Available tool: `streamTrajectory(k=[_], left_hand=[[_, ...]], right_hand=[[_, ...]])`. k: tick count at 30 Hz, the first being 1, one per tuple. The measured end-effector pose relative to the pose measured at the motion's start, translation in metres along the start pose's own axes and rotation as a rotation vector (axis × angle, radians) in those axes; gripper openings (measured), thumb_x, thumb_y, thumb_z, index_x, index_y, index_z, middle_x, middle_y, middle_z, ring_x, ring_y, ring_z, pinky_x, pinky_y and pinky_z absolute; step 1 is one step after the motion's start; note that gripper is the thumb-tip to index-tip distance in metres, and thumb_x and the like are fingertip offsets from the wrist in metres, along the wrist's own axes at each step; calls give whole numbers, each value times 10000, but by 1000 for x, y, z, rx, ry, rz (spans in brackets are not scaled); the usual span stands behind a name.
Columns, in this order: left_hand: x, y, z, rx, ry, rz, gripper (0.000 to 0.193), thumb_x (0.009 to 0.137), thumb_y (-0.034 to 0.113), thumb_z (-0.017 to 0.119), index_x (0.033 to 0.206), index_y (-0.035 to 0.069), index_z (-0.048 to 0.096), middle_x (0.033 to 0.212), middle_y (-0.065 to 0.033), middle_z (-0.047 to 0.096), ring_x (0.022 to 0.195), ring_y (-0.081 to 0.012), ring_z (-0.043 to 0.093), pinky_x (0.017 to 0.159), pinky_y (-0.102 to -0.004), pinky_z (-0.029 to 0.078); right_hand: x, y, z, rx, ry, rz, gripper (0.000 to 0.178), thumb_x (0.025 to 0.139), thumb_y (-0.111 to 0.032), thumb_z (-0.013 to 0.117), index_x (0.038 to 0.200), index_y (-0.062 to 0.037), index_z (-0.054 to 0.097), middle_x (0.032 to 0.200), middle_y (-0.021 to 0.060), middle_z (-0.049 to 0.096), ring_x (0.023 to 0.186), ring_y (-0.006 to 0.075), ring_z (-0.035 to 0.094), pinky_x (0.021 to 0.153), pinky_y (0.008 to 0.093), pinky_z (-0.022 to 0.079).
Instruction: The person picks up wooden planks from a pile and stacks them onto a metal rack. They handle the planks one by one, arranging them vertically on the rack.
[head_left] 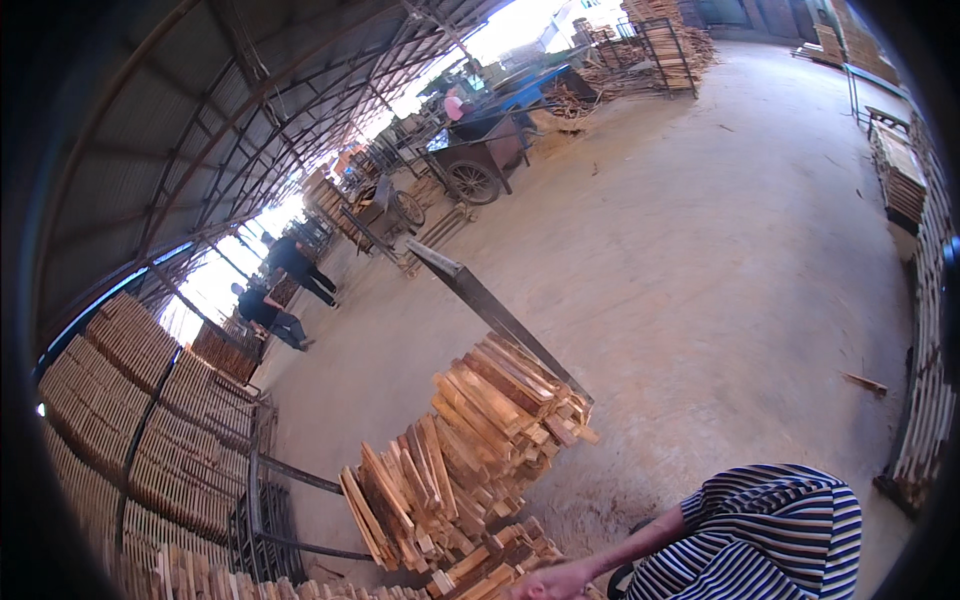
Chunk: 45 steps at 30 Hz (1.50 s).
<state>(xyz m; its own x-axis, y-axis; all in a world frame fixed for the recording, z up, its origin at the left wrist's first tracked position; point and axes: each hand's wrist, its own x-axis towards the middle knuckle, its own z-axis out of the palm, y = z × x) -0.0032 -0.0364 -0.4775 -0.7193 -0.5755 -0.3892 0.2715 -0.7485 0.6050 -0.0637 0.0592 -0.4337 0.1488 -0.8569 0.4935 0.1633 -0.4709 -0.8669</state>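
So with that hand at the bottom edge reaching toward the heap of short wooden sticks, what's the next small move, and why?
Probably close the hand on the nearest loose stick of the tan wooden stick heap: it sits right at the pile's low front edge, seemingly empty.

Daylight pours in from the open side of the dark corrugated metal shed roof (150, 120), blown out to white glare at the top and left openings. The pale dusty concrete floor (700, 260) is evenly bright, with soft shadows. Strong fisheye bending curves straight edges; black vignette rings the frame. Slight motion blur softens the lower edge.
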Motion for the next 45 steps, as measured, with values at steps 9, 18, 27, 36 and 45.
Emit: streamTrajectory(k=[9,18,27,36,45], left_hand=[[-110,11,43,151,-310,-160,756,957,321,638,1514,-48,285,1139,-122,675,919,-207,657,742,-299,555],[-156,21,55,235,-205,-162,822,914,363,694,1506,-62,312,1276,-196,597,1024,-262,673,793,-325,569],[-218,38,27,176,-67,-95,676,925,346,633,1425,-67,442,1085,-180,670,904,-250,678,766,-322,559],[-247,14,17,-258,-109,101,724,1016,558,428,1436,-32,457,1208,-185,646,1005,-261,676,796,-338,566],[-278,-2,-30,291,844,272,750,947,515,633,1500,51,427,1428,-159,538,1305,-275,526,1117,-435,379]], right_hand=[[-35,-61,-103,427,256,224,459,1018,-454,523,1260,-64,529,1016,13,599,901,136,586,782,286,495],[-58,-98,-91,389,214,698,541,981,-390,608,1381,-44,495,1230,110,645,1118,249,642,972,432,519],[-33,-87,-56,361,14,619,503,924,-249,725,1354,-69,537,1190,54,643,1033,151,617,843,294,525],[1,-69,-42,343,-218,697,308,965,-199,667,1233,-67,591,1121,17,645,1055,116,586,937,312,481],[-19,-1,-81,-643,-11,593,307,969,-336,629,1104,-60,624,847,110,673,830,192,672,686,365,520]])
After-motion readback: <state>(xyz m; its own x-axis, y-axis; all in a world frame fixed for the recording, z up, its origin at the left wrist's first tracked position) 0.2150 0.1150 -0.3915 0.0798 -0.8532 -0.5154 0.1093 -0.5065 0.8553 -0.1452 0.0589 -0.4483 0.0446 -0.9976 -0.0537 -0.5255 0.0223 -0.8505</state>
